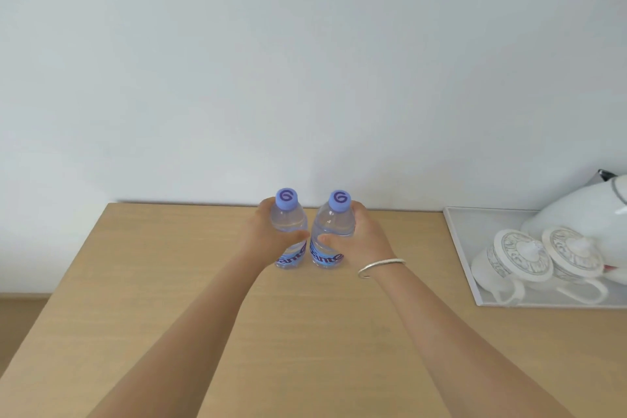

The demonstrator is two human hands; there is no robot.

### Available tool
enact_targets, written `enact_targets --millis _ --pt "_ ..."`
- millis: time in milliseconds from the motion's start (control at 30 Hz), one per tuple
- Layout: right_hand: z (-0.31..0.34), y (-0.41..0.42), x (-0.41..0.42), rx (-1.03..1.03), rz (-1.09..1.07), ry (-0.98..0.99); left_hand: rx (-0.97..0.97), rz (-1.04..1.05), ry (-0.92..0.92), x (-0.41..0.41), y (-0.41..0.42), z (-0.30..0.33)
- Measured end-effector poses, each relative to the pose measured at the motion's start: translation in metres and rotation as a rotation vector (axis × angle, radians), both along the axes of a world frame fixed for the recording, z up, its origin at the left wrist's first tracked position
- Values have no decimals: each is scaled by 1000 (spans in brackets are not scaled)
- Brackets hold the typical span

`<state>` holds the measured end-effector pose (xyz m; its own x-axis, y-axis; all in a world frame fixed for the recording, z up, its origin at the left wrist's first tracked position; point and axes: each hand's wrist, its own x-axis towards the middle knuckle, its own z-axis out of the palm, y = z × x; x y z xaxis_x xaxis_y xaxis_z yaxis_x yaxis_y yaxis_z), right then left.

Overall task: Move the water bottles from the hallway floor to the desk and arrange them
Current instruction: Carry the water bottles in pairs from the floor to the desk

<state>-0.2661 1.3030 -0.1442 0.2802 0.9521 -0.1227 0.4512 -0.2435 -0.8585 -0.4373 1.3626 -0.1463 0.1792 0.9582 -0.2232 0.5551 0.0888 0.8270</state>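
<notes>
Hiding bottle (291, 231) middles: hand (268, 236) each.

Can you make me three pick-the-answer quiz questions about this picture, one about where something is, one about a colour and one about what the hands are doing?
1. Where does the clear tray holding two white lidded mugs sit?
A. On the desk's right side
B. On the desk's left side
C. On the floor

2. What colour are the bottle caps?
A. Red
B. Light purple
C. Green

3. What are the hands doing?
A. Resting flat
B. Each holding a bottle
C. Lifting a mug

Answers: 1 A, the tray lies right of the bottles on the light wooden desk. 2 B, both caps look lilac. 3 B, the left hand wraps the left clear plastic water bottle, the right hand the right bottle.
</notes>
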Motion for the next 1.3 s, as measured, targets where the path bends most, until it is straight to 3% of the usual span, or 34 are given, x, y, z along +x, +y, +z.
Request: enact_targets --millis 267,367,467,733,867,1100,1300 --pt "-2 -41 10 -94 -76 -182 -89 26 115 2 -46 -21" --pt "-1 -71 24 -130 -126 -200 -152 -117 400 20 -66 -11" --pt "-1 -107 44 -168 -183 -197 -46 -335 574 52 -89 -2" --pt "2 -277 114 -238 -482 -234 177 -776 524 162 -212 14" --pt "6 -394 145 -276 -672 -227 208 -999 412 210 -298 26" --pt "2 -581 167 -348 -932 -229 260 -1198 304 278 -438 39" --pt "6 -686 182 -383 -1095 -220 253 -1330 312 323 -534 27"
